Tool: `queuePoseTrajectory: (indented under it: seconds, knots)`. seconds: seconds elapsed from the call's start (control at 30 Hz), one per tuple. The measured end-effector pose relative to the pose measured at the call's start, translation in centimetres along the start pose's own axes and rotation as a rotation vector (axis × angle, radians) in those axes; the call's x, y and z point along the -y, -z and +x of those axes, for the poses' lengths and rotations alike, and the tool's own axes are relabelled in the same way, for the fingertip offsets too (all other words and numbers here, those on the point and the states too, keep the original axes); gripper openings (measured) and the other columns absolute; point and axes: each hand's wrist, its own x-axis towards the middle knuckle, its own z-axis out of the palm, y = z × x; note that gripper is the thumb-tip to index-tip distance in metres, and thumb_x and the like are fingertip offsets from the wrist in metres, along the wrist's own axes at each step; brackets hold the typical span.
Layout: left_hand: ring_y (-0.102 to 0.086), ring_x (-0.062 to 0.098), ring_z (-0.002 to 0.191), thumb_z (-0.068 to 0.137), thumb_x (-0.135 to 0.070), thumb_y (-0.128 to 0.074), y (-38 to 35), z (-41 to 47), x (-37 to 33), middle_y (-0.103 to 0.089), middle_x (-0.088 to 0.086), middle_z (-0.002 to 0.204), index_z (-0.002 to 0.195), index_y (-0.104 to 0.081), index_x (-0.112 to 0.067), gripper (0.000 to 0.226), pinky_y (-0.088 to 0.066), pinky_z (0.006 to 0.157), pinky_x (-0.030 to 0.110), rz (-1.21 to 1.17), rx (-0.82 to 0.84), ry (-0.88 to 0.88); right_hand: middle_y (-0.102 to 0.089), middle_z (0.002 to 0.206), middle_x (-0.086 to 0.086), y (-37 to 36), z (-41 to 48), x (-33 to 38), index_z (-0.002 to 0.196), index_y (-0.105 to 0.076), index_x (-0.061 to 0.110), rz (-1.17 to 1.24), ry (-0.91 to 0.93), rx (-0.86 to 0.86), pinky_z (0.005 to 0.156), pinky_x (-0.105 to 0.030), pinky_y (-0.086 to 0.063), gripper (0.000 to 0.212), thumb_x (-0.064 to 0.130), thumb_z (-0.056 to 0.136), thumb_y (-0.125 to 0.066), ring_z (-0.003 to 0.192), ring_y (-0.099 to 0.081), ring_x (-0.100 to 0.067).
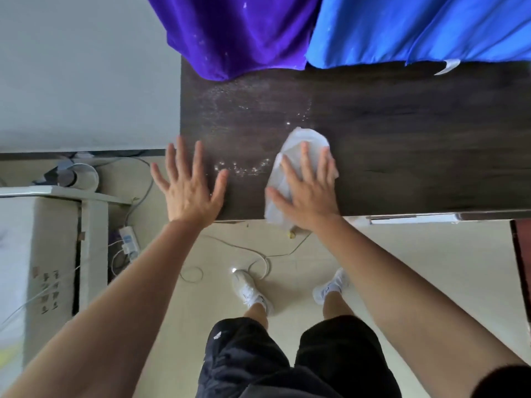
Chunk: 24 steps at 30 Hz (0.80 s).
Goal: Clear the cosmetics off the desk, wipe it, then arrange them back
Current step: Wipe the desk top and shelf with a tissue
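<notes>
While the right hand [309,191] presses flat on a crumpled white wipe [298,139], fingers straight and spread and not curled round it, the wiping step is in hand. No cosmetics are in view, so I judge the clearing done and the arranging not yet begun.

The wipe lies on the dark wood-grain table [402,139] close to its near edge. Its far part pokes out beyond the fingertips, and its near corner hangs over the edge under the wrist. The left hand [191,191] is open too, fingers splayed, holding nothing. It sits over the table's near left corner, and I cannot tell whether it bears down or only hovers.

White powdery specks [244,168] lie between the two hands, just left of the wipe, with a fainter dusty patch farther off near the hanging purple fabric [238,33]. A blue fabric [416,27] hangs to the right of it.

Next, the wipe likely needs a firm sweep leftward and then farther away through that residue, with the specks gathered up rather than pushed off the edge.
</notes>
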Motion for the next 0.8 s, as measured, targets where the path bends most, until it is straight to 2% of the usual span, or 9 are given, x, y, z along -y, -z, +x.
queuePoseTrajectory:
  seconds: [0.1, 0.2, 0.3, 0.4, 0.57, 0.67, 0.8]
  knots:
    - [0.001, 0.028, 0.154, 0.092, -0.076, -0.012, 0.5, 1.8, 3.3, 0.000, 0.009, 0.167, 0.158, -0.011, -0.024, 0.083, 0.004, 0.118, 0.062, -0.024, 0.016, 0.056, 0.006, 0.170, -0.009, -0.1, 1.5, 4.9, 0.159, -0.012, 0.041, -0.020, 0.104, 0.029, 0.122, -0.059, 0.008, 0.081, 0.083, 0.090, -0.020, 0.150, 0.013, -0.050]
    - [-0.002, 0.029, 0.153, 0.091, -0.078, -0.013, 0.0, 3.9, 3.0, -0.001, 0.011, 0.167, 0.158, -0.011, -0.022, 0.087, -0.001, 0.120, 0.061, -0.083, 0.032, 0.074, 0.005, 0.170, -0.008, 0.0, 1.3, 3.4, 0.159, -0.013, 0.041, -0.030, 0.094, 0.034, 0.122, -0.060, 0.001, 0.082, 0.084, 0.089, -0.019, 0.151, 0.011, -0.050]
    - [-0.008, 0.028, 0.153, 0.091, -0.077, -0.020, -1.0, 4.7, 1.8, -0.007, 0.012, 0.166, 0.158, -0.013, -0.018, 0.090, -0.008, 0.121, 0.057, -0.179, 0.042, 0.076, 0.006, 0.169, -0.010, 0.4, 0.6, -2.6, 0.159, -0.015, 0.038, -0.015, -0.074, 0.038, 0.122, -0.062, 0.001, 0.088, 0.086, 0.086, -0.012, 0.150, 0.010, -0.052]
    - [-0.015, 0.029, 0.151, 0.092, -0.076, -0.024, -1.4, 4.8, 1.7, -0.015, 0.013, 0.165, 0.157, -0.017, -0.016, 0.089, -0.014, 0.121, 0.052, -0.200, 0.008, 0.055, 0.011, 0.169, -0.010, 1.6, 1.2, -8.5, 0.159, -0.015, 0.037, 0.029, -0.233, 0.059, 0.122, -0.063, 0.002, 0.092, 0.088, 0.082, -0.015, 0.150, 0.012, -0.051]
    - [-0.020, 0.029, 0.150, 0.095, -0.069, -0.030, -1.6, 4.9, 1.6, -0.018, 0.013, 0.164, 0.156, -0.020, -0.015, 0.082, -0.018, 0.120, 0.050, -0.150, -0.020, 0.052, 0.010, 0.168, -0.015, 3.2, 7.2, -8.9, 0.159, -0.011, 0.036, 0.026, -0.332, 0.004, 0.122, -0.062, 0.001, 0.087, 0.084, 0.088, -0.020, 0.150, 0.010, -0.052]
    - [-0.023, 0.030, 0.148, 0.095, -0.069, -0.028, -1.9, 4.9, 1.8, -0.020, 0.013, 0.164, 0.156, -0.022, -0.015, 0.081, -0.021, 0.119, 0.050, -0.160, -0.036, 0.054, 0.009, 0.168, -0.016, 4.1, 12.1, -5.6, 0.160, -0.010, 0.037, 0.019, -0.221, -0.015, 0.121, -0.063, 0.003, 0.086, 0.084, 0.088, -0.020, 0.149, 0.010, -0.054]
    - [-0.025, 0.030, 0.148, 0.096, -0.069, -0.026, -2.1, 5.0, 2.1, -0.022, 0.013, 0.164, 0.156, -0.022, -0.014, 0.081, -0.022, 0.119, 0.050, -0.169, -0.060, 0.056, 0.001, 0.169, -0.013, 4.4, 15.9, 0.9, 0.159, -0.016, 0.037, -0.022, 0.077, -0.029, 0.122, -0.061, 0.001, 0.083, 0.081, 0.090, -0.020, 0.150, 0.006, -0.053]
